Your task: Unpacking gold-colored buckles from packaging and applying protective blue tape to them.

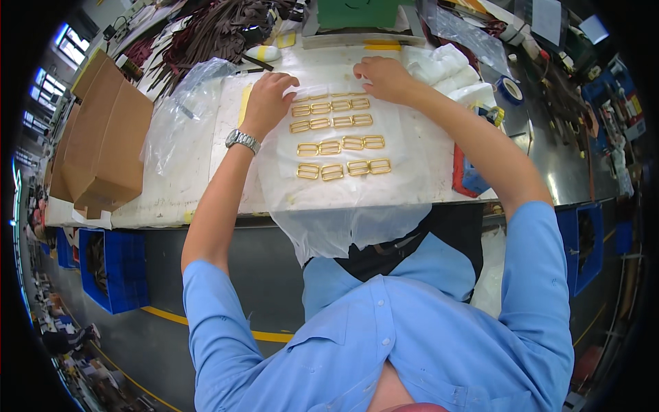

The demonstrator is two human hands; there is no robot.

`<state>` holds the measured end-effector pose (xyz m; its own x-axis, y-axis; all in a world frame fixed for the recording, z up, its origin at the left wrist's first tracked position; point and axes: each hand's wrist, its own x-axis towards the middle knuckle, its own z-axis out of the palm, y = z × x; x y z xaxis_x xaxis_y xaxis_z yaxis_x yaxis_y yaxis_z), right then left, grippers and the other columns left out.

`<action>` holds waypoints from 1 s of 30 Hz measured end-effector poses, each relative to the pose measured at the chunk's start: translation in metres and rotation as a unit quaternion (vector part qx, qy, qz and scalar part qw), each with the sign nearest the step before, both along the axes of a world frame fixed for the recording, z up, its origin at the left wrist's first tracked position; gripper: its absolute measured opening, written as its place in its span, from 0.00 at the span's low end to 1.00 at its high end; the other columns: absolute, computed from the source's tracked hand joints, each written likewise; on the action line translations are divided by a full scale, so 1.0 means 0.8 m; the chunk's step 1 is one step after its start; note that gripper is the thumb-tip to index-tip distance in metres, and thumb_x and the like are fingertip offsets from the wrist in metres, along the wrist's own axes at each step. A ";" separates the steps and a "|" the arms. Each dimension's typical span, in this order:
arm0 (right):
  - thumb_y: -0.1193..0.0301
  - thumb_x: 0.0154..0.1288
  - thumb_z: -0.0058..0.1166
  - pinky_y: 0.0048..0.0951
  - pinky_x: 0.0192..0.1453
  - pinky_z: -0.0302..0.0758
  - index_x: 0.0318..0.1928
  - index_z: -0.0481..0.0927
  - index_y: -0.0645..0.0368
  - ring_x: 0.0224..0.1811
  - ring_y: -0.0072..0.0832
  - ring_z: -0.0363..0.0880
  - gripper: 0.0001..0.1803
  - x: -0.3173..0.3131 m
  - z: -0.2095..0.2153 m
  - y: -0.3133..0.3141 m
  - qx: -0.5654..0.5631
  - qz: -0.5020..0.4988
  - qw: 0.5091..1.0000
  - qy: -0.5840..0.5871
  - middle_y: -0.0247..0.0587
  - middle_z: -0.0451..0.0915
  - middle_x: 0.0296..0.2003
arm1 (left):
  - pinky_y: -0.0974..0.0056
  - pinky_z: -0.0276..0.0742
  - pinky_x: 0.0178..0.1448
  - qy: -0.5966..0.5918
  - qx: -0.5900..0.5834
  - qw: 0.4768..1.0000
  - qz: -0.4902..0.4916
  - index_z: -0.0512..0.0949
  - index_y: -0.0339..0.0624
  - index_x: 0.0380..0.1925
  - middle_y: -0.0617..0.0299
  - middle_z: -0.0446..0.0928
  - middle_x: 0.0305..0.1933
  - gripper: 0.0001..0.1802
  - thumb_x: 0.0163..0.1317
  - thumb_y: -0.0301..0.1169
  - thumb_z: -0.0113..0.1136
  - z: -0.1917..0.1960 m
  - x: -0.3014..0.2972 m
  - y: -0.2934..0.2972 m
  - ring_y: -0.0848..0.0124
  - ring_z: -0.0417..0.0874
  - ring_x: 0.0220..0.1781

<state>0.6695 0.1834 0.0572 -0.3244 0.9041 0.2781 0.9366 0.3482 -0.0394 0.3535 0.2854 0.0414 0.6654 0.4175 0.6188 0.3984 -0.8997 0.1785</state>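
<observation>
Gold-coloured rectangular slide buckles (332, 172), each with a centre bar, lie in several rows on a thin translucent white sheet (405, 158). The farthest buckles (329, 95) look narrower, as if seen nearly edge-on. My left hand (270, 99), with a metal watch at its wrist, is at the left end of that far row, fingers bent and thumb apart. Opposite it, my right hand (386, 77) arches just beyond the row's right end, thumb and forefinger apart. No object shows in either hand; whether the fingertips touch the buckles or the sheet, I cannot tell.
A cardboard box (110, 137) and crumpled clear plastic (185, 103) lie to the left. Dark strips (220, 38) are heaped at the far left. White wrapped bundles (443, 65), a red and blue container (470, 172) and blue tape (509, 90) are on the right.
</observation>
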 end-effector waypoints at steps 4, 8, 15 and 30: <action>0.71 0.68 0.60 0.51 0.53 0.82 0.45 0.83 0.56 0.50 0.49 0.86 0.07 -0.008 -0.008 -0.005 -0.066 -0.022 0.995 -0.068 0.48 0.85 0.45 | 0.52 0.83 0.59 0.071 0.000 0.997 -0.022 0.89 0.44 0.43 0.55 0.90 0.44 0.08 0.64 0.28 0.71 -0.005 -0.002 0.002 0.53 0.87 0.53; 0.71 0.66 0.64 0.48 0.51 0.80 0.42 0.82 0.57 0.47 0.48 0.85 0.07 0.015 -0.011 0.007 -0.061 -0.012 0.998 -0.021 0.47 0.84 0.41 | 0.52 0.83 0.55 0.073 -0.135 0.988 0.036 0.89 0.42 0.41 0.54 0.90 0.42 0.07 0.65 0.29 0.70 -0.002 0.005 0.013 0.54 0.88 0.48; 0.73 0.63 0.66 0.48 0.50 0.79 0.36 0.83 0.59 0.44 0.48 0.84 0.05 0.029 0.017 0.026 -0.161 0.030 0.985 0.057 0.47 0.85 0.36 | 0.53 0.84 0.52 0.048 -0.201 0.977 0.058 0.89 0.42 0.42 0.53 0.90 0.40 0.07 0.67 0.31 0.70 -0.003 0.001 0.035 0.55 0.89 0.45; 0.74 0.66 0.55 0.49 0.52 0.86 0.46 0.87 0.59 0.52 0.49 0.89 0.12 0.022 -0.028 0.073 -0.053 -0.216 0.974 -0.036 0.51 0.90 0.45 | 0.50 0.83 0.55 0.070 -0.129 0.981 0.128 0.87 0.41 0.39 0.52 0.87 0.41 0.07 0.64 0.31 0.72 -0.026 0.028 0.071 0.52 0.87 0.51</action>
<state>0.6869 0.2415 0.0344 0.0775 0.9830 0.1665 0.9965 -0.0815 0.0172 0.3759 0.3423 0.0208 0.5889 0.7125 0.3814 0.6422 -0.6991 0.3145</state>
